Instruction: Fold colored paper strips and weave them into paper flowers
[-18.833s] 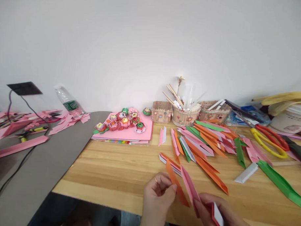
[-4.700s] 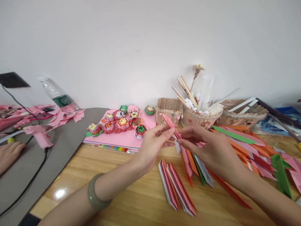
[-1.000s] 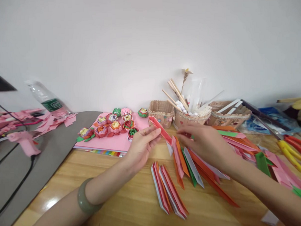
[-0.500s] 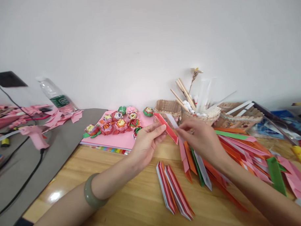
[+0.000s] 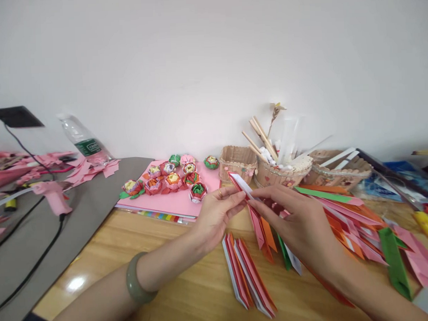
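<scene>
My left hand (image 5: 219, 214) pinches a red folded paper strip between thumb and fingers, with a pale lilac folded paper strip (image 5: 240, 184) lying against it. From the other side, my right hand (image 5: 295, 216) grips the lower end of these strips, and its fingers cover part of them. Below my hands, folded strips in white, red, orange and pink stand in two small bundles (image 5: 249, 275) on the wooden table (image 5: 176, 283). More folded strips (image 5: 261, 229) in pink, orange, green and lilac lie partly hidden under my right hand.
Folded paper flowers (image 5: 173, 181) sit on pink paper (image 5: 180, 204) at the back. Decorated baskets (image 5: 238, 162) line the wall, one holding sticks. A paper heap (image 5: 345, 216) lies right. On the left are a pink glue gun (image 5: 52, 196) with cord and a plastic bottle (image 5: 81, 139).
My right hand has brought the pale lilac strip leftward onto the red strip in my left hand. The two strips now lie together. The camera view has shifted slightly.
</scene>
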`<state>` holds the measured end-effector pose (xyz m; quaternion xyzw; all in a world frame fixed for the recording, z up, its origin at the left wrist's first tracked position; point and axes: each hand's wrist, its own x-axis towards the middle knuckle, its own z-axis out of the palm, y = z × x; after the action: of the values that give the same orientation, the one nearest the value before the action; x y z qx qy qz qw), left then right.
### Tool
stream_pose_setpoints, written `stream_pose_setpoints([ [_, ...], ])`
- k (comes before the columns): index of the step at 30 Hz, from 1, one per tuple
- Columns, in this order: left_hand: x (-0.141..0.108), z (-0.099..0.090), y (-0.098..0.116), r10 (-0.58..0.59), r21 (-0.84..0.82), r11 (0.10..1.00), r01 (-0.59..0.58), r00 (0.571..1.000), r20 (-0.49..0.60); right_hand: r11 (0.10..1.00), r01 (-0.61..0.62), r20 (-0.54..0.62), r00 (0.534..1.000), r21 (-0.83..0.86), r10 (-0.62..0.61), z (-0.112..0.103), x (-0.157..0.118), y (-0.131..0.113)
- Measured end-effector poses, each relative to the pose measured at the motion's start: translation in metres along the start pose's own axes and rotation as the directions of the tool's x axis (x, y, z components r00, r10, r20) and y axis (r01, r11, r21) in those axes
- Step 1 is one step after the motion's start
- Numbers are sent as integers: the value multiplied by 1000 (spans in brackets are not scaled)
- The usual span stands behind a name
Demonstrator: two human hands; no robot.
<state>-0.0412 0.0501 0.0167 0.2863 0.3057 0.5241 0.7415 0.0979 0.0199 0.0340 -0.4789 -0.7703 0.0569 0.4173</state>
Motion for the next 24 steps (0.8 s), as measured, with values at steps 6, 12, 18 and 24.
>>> stream_pose_setpoints([
  [6, 0, 0, 1, -17, -40, 999, 18, 1000, 25, 993, 81, -41, 996, -91, -85, 8, -5, 10],
  [12, 0, 0, 1, -42, -17, 999, 43, 998, 46, 953, 154, -39, 985, -262, -170, 12, -10, 16],
  [18, -3, 1, 3, -23, 10, 1000, 22, 996, 85, 974, 136, 16, 991, -179, -135, 7, -7, 10],
  [24, -6, 3, 4, 13, -13, 1000, -13, 999, 49, 993, -72, 17, 997, -96, 74, -5, -1, -1],
])
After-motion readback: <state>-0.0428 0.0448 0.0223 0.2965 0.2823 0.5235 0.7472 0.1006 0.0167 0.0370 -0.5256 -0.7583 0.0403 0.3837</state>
